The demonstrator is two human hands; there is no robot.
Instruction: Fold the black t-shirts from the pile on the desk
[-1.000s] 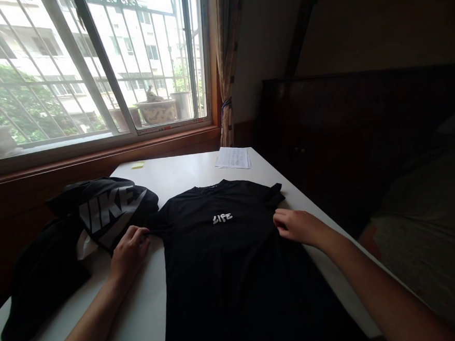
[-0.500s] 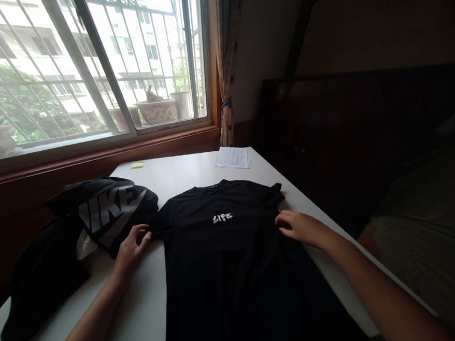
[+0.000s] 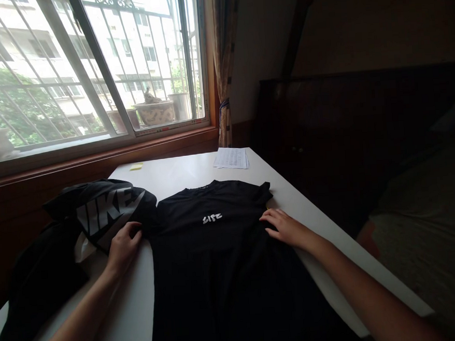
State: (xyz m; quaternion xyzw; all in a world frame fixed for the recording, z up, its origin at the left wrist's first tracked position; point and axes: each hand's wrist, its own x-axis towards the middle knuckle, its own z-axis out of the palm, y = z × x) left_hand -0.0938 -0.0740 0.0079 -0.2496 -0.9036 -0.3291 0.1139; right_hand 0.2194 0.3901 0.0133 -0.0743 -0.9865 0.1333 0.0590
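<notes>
A black T-shirt (image 3: pixel 214 265) with a small white print on its chest lies spread on the white table (image 3: pixel 168 169), its collar away from me. My left hand (image 3: pixel 124 246) is at the sleeve on the left, thumb and fingers closed on the dark cloth. On the opposite side my right hand (image 3: pixel 284 229) rests against the shirt's edge below the other sleeve, fingers slightly apart. Left of the shirt is a bundled black garment (image 3: pixel 109 205) with large grey lettering, close behind my left hand. The shirt's hem runs out of view.
Sheets of paper (image 3: pixel 231 159) lie at the table's far right corner, and a yellow note (image 3: pixel 136 166) at the far left. Behind the table are a barred window (image 3: pixel 142 67) and a tied curtain (image 3: pixel 224 87). A person's clothed leg (image 3: pixel 422 229) shows at the right.
The T-shirt has slid a little to the left, and both my hands have moved left with it. The bundled garment stays put.
</notes>
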